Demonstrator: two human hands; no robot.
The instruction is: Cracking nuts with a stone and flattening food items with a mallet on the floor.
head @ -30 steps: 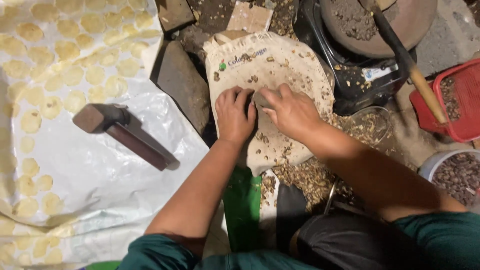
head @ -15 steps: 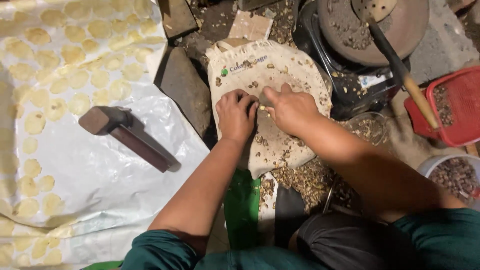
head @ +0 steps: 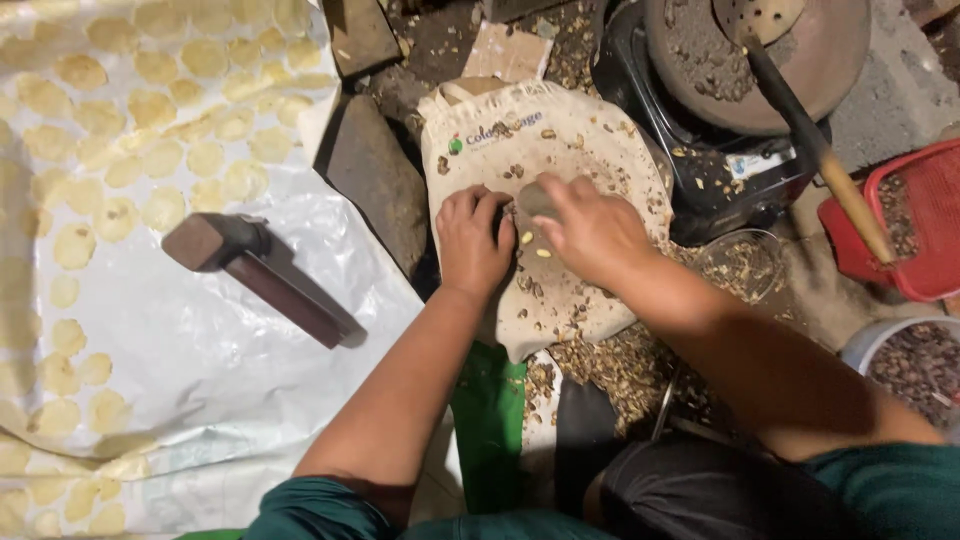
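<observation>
We see both hands working on the cream cloth sack (head: 560,130) spread on the floor, our landmark here

Left hand (head: 472,240) lies palm down on the sack's middle, fingers curled tight into a closed grip; we cannot tell what, if anything, is pinched under them

Right hand (head: 590,228) sits just beside the left, closed around a small grey stone (head: 536,198) that pokes out at the thumb side, stone pressed down near the sack's centre

Between the two hands, two pale yellow kernels (head: 534,245) lie on the cloth. Brown shell bits (head: 560,300) are scattered over the sack, and a thicker heap of husks (head: 615,365) spills off its near edge

Left of the sack: a flat grey slab stone (head: 375,180), then a wide white plastic sheet (head: 190,340) covered with rows of flattened yellow discs (head: 150,130). A dark wooden mallet (head: 260,270) rests on that sheet, well apart from the hands

Right of the sack: a black stove (head: 720,170) carrying a round pan (head: 830,60) of dark grit, with a wooden-handled ladle (head: 810,140) laid across it. Further right a red basket (head: 915,220), and a white bowl of dark seeds (head: 915,360) at the near right

A green cloth strip (head: 488,420) lies at the sack's near edge, by our knees
</observation>
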